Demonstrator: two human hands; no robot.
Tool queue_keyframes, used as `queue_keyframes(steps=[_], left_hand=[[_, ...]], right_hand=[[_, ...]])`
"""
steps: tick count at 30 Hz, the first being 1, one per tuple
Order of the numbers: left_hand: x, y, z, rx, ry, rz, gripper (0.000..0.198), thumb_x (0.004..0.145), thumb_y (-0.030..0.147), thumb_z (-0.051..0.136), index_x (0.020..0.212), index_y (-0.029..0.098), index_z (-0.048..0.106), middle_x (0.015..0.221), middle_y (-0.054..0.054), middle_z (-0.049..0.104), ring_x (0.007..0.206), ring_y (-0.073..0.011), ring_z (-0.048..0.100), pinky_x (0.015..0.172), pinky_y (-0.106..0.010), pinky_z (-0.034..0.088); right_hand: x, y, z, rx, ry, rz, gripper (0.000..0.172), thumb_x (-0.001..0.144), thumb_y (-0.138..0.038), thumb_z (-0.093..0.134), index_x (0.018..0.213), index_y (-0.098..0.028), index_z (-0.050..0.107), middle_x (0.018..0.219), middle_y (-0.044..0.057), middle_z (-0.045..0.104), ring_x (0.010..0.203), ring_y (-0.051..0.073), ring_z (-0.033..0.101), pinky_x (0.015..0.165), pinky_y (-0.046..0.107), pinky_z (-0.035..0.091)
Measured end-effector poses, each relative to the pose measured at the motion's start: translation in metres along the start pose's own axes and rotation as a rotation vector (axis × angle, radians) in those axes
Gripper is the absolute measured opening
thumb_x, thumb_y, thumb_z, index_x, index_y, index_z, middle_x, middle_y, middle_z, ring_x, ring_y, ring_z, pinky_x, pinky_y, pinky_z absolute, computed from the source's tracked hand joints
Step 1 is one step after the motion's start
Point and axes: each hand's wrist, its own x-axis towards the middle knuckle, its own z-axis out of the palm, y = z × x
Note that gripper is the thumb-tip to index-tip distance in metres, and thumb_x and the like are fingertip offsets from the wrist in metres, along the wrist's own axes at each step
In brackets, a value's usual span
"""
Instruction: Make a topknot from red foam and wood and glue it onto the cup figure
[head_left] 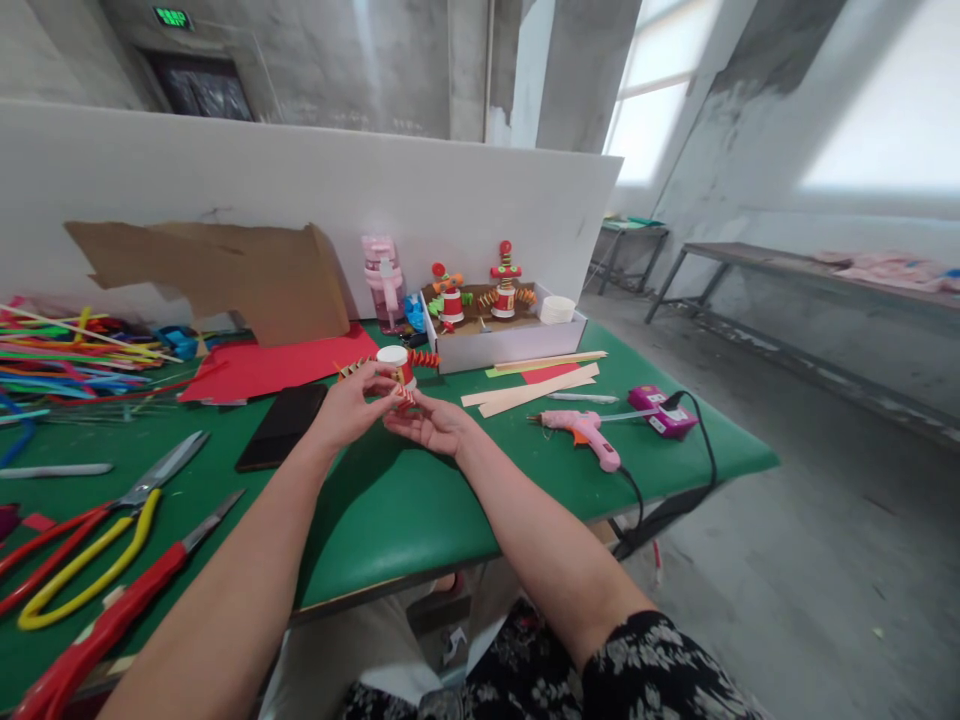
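Note:
Over the green table my left hand (356, 400) is closed, thumb and fingers pinching a small red-and-white folded paper strip (406, 397). My right hand (431, 424) meets it from the other side, thumb on the strip and fingers curled beneath. Just behind my fingers is a red paper cup figure (393, 357) with a white top. Red and striped accordion-folded arms stick out from its sides. Whether the strip is joined to the cup cannot be made out, since my fingers cover part of both.
A pink glue gun (589, 430) lies right, near a purple power socket (661, 412). Behind, a white box (510, 347) holds two finished-looking cup figures. Paper strips (536, 390), a black phone-like slab (281, 428), red paper (262, 365) and large scissors (142, 500) lie around.

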Motion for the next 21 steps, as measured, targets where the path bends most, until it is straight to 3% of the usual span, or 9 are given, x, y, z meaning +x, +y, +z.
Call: queue_keyframes(steps=[5,13,21], left_hand=[[0.001,0.0,-0.002,-0.049,0.015,-0.015,0.042,0.07,0.046,0.074,0.102,0.022,0.064,0.089,-0.006,0.074,0.087,-0.025,0.069,0.085,-0.039,0.051],[0.007,-0.002,-0.004,-0.312,0.083,-0.055,0.06,0.062,0.046,0.081,0.111,0.019,0.06,0.095,-0.008,0.073,0.094,-0.0244,0.068,0.088,-0.041,0.051],[0.003,-0.004,0.008,-0.348,0.012,-0.202,0.054,0.052,0.039,0.085,0.097,0.018,0.064,0.091,-0.007,0.073,0.088,-0.0227,0.067,0.081,-0.037,0.051]], right_hand=[[-0.002,0.0,0.002,-0.024,0.025,-0.002,0.029,0.104,-0.024,0.041,0.113,-0.005,0.06,0.073,0.009,0.071,0.068,0.015,0.073,0.069,0.025,0.063],[-0.003,-0.003,0.003,0.033,-0.005,-0.067,0.033,0.104,-0.027,0.04,0.094,-0.006,0.064,0.071,0.008,0.071,0.064,0.013,0.072,0.065,0.02,0.062],[-0.006,-0.004,0.007,0.062,0.002,-0.081,0.037,0.105,-0.032,0.037,0.093,-0.01,0.064,0.067,0.005,0.07,0.06,0.013,0.071,0.067,0.024,0.062]])
